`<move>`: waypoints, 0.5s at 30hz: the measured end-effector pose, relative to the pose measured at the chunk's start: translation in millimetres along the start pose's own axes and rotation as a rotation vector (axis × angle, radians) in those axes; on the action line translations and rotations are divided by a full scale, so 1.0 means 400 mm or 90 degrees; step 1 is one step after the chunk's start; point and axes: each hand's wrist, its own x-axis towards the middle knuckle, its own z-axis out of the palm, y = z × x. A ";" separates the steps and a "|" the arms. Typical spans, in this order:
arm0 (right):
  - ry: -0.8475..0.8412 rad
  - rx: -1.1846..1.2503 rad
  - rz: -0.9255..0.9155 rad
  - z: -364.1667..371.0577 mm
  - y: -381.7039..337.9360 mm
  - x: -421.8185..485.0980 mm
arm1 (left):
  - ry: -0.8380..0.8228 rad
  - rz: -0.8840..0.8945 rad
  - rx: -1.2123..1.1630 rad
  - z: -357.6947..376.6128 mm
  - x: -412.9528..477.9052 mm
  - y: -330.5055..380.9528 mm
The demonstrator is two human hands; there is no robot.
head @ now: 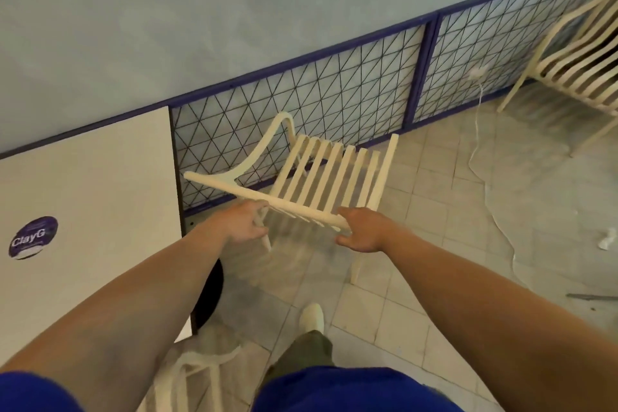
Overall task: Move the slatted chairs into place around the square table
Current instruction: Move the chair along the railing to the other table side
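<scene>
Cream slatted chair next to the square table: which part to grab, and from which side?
Take the slatted chair by its backrest top rail, from behind, one hand towards each end. The rail is a straight bar facing the person, and the open slats below it leave room for fingers to wrap round. The left hand and right hand grip it there.

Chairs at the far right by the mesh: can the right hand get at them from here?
Probably not: the right hand grips the near chair, and the far chairs stand well beyond that arm.
</scene>
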 end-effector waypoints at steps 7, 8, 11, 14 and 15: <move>-0.085 0.031 0.066 0.020 -0.062 0.196 | -0.042 0.039 0.077 -0.092 0.212 -0.152; -0.097 0.038 0.077 0.030 -0.066 0.217 | -0.057 0.045 0.095 -0.100 0.235 -0.165; -0.115 0.046 0.106 0.056 -0.075 0.270 | -0.095 0.056 0.141 -0.114 0.299 -0.212; -0.134 0.047 0.125 0.066 -0.080 0.314 | -0.137 0.038 0.167 -0.114 0.355 -0.253; -0.139 0.045 0.131 0.069 -0.081 0.326 | -0.151 0.033 0.170 -0.111 0.374 -0.266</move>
